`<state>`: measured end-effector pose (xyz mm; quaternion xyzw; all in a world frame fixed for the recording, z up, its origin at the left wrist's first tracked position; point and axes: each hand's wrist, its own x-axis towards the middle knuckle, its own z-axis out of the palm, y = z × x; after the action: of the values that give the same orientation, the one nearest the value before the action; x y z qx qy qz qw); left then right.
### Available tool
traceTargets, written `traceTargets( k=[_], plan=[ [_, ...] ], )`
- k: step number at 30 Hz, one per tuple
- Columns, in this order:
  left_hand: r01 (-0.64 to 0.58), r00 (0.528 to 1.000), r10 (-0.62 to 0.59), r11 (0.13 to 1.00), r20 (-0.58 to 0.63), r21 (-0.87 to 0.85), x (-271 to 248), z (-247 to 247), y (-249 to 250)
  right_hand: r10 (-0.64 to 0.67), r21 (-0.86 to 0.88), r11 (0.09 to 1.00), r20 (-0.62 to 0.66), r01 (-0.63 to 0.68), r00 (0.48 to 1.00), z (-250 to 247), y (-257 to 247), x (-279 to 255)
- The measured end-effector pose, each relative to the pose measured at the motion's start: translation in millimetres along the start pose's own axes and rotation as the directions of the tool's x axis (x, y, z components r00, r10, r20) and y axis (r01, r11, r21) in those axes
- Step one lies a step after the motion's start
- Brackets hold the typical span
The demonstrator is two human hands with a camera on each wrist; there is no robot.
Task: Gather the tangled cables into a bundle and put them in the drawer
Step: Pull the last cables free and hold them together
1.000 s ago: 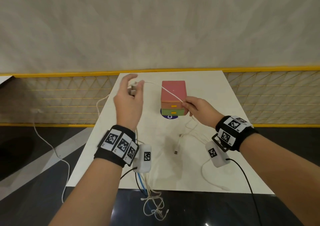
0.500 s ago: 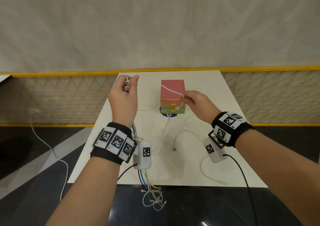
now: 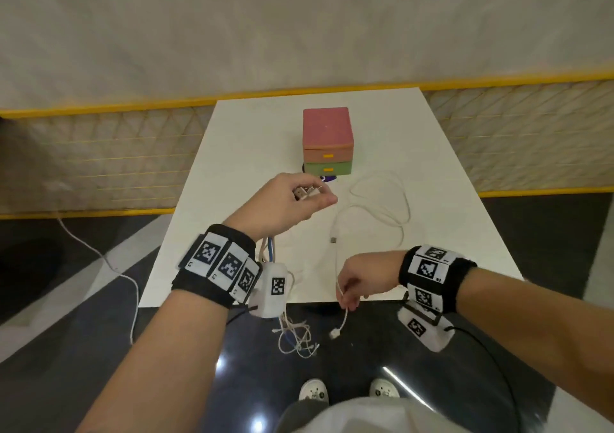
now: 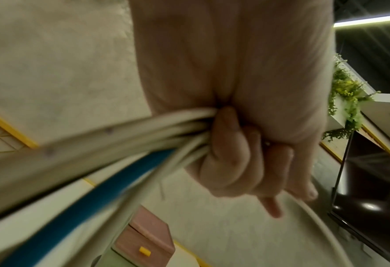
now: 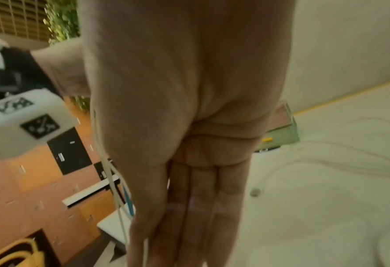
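Observation:
My left hand (image 3: 310,196) hovers over the white table (image 3: 465,233), in front of the drawer unit (image 3: 327,127). It grips several plugs, and a bundle of white and blue cables (image 3: 294,336) hangs below the wrist past the table's front edge. In the left wrist view the fingers (image 4: 230,153) curl round these cables (image 4: 143,133). My right hand (image 3: 347,299) pinches a white cable (image 3: 378,206) at the table's front edge; the cable's end plug (image 3: 334,334) dangles below. The rest of it lies looped on the table. Both drawers, orange (image 3: 329,155) and green (image 3: 329,169), are closed.
A USB plug (image 3: 333,240) lies mid-table. A dark disc (image 3: 327,178) shows under the drawer unit. A yellow-railed mesh fence (image 3: 99,153) runs behind the table. Another white cable (image 3: 99,256) trails on the dark floor at the left. The person's shoes (image 3: 314,392) stand below.
My right hand came back from the drawer unit to the table's front edge, along the white cable. My left hand dropped lower and nearer, still gripping the bundle. The view tilted down.

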<state>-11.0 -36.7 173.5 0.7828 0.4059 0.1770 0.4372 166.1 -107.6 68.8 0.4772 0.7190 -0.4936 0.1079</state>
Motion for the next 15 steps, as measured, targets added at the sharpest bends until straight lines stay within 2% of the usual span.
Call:
traceTargets(
  k=[2, 4, 7, 9, 11, 13, 15],
  plan=[
    [0.021, 0.998, -0.02, 1.0, 0.062, -0.015, -7, 4, 2, 0.091, -0.13, 0.988, 0.054, -0.083, 0.994, 11, 5, 5],
    [0.015, 0.998, -0.011, 0.998, 0.066, -0.054, -13, 3, 4, 0.217, -0.265, 0.943, 0.03, -0.202, 0.976, 8, 11, 4],
    [-0.012, 0.998, 0.022, 0.983, 0.051, -0.182, -19, 1, 8, 0.313, -0.321, 0.886, -0.122, -0.336, 0.942, -22, 11, -10],
    [-0.031, 0.999, 0.039, 0.963, 0.026, -0.268, -21, -1, 12, 0.276, -0.313, 0.878, -0.287, -0.362, 0.917, -47, -1, -29],
    [-0.08, 0.996, 0.084, 0.937, -0.002, -0.34, -22, -1, 19, 0.142, -0.255, 0.93, -0.417, -0.265, 0.898, -65, -23, -47],
    [-0.149, 0.989, 0.143, 0.906, -0.046, -0.396, -21, 0, 28, -0.078, -0.13, 0.991, -0.45, 0.021, 0.89, -69, -56, -56],
    [-0.216, 0.976, 0.179, 0.878, -0.126, -0.428, -18, 1, 37, -0.273, 0.03, 0.943, -0.494, 0.33, 0.826, -60, -79, -49]
  ],
)
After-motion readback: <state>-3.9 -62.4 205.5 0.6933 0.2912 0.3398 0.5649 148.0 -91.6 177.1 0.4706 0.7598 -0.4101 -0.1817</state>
